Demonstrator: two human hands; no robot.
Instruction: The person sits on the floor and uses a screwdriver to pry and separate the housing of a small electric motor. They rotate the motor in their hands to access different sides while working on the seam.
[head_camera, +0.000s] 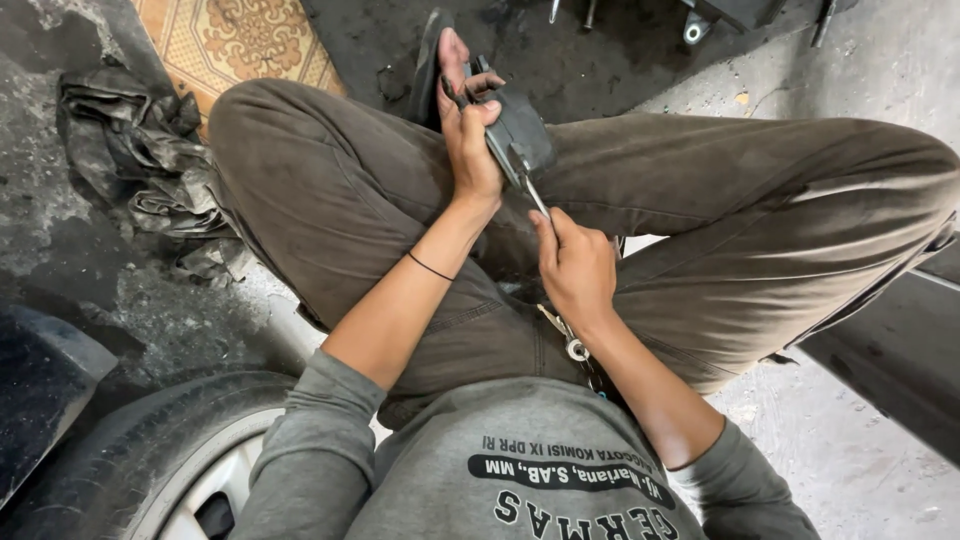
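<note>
My left hand (470, 135) grips a dark grey, blocky metal part (522, 130) and holds it above my lap. My right hand (575, 270) is closed around a thin metal tool (536, 196) whose shaft points up into the lower edge of that part. The tool's handle is hidden inside my fist. I sit cross-legged in olive trousers, and both hands work over my knees. A thin black band circles my left wrist.
A car tyre with a silver rim (150, 460) lies at the lower left. Crumpled dark rags (150, 170) and a patterned mat (235, 40) lie on the stained concrete floor at the upper left. A dark panel (890, 350) runs along the right. Metal keys (570, 340) hang at my waist.
</note>
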